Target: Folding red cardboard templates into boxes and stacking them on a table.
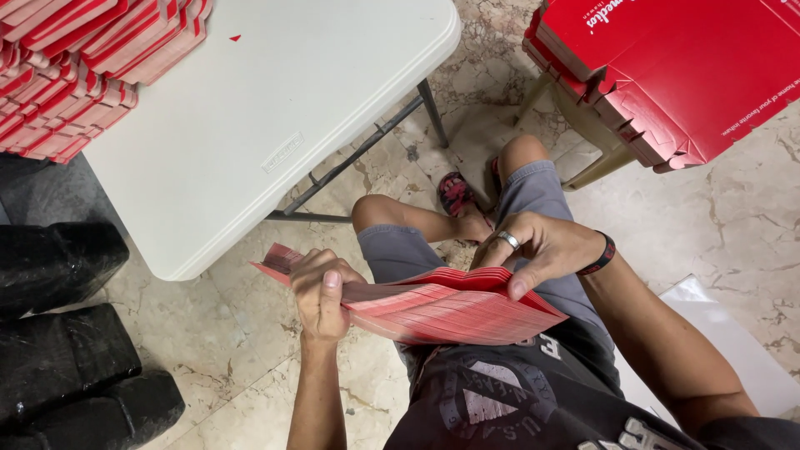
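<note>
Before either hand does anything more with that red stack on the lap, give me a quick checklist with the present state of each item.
1. Left hand grips the stack of flat red cardboard sheets at its end, thumb on top: ok.
2. Right hand is on the stack's top sheets, fingers curled over the far edge, thumb at the near one: ok.
3. Stack is squared up: not ok, the sheets fan out at the left end.
4. Bare room on the white folding table: ok.
5. Red stacks at the table corner sit well on the top: cannot tell, cut off by the picture's edge.
</note>
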